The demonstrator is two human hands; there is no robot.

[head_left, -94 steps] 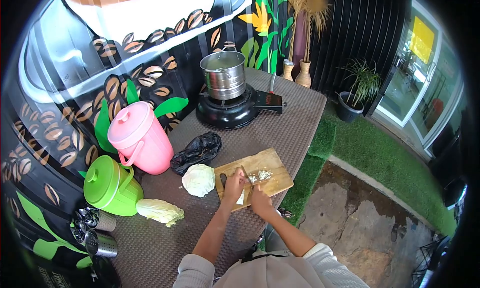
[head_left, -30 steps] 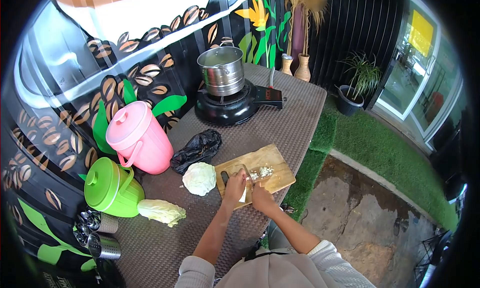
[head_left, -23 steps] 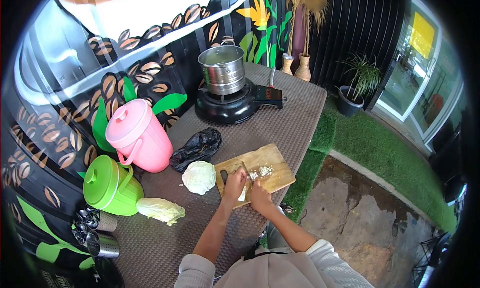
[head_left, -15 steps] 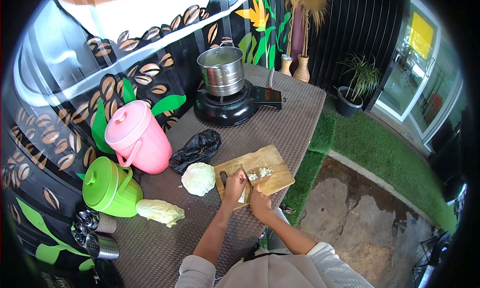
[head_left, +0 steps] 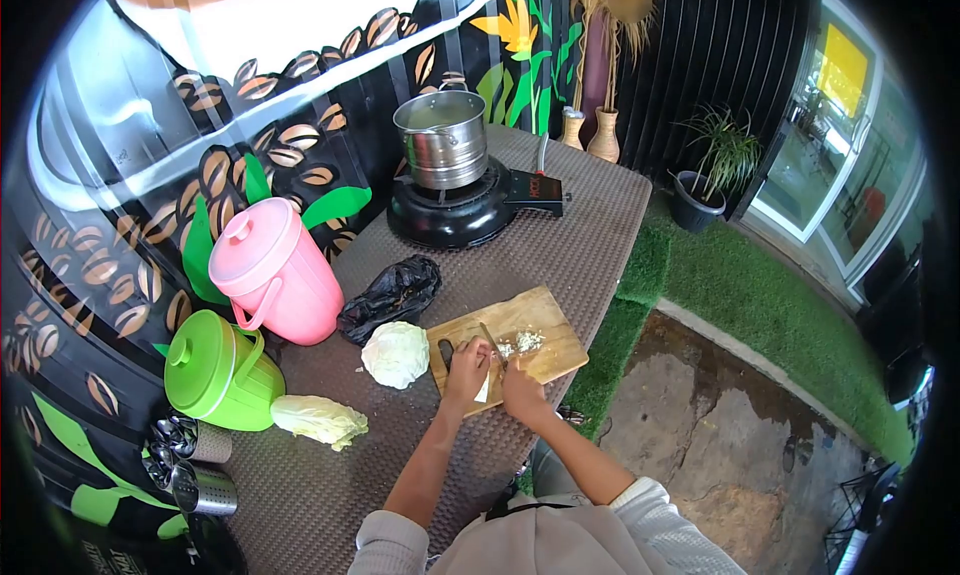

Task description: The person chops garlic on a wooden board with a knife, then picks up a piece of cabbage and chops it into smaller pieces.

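Observation:
On a wooden cutting board [head_left: 555, 337] lies a small heap of finely chopped white pieces [head_left: 525, 342]. My right hand [head_left: 522, 390] is closed round the handle of a knife [head_left: 488, 333], its blade pointing away from me beside the heap. Close to the blade, my left hand [head_left: 468, 365] has its fingers bunched together on the board; what they pinch is hidden. A pale strip [head_left: 484, 389] shows between my hands. Left of the board sit a round cabbage [head_left: 396, 355] and a crumpled black plastic bag [head_left: 391, 298].
A steel pot [head_left: 441, 145] stands on a black portable stove [head_left: 450, 220] at the back. Pink [head_left: 285, 275] and green [head_left: 222, 375] lidded buckets, a napa cabbage [head_left: 318, 420] and metal cutlery holders [head_left: 205, 490] line the left. The table's right edge [head_left: 622, 265] drops to turf.
The knife blade has tilted slightly and shows more clearly beyond my left fingers. Both hands stay in nearly the same place on the board.

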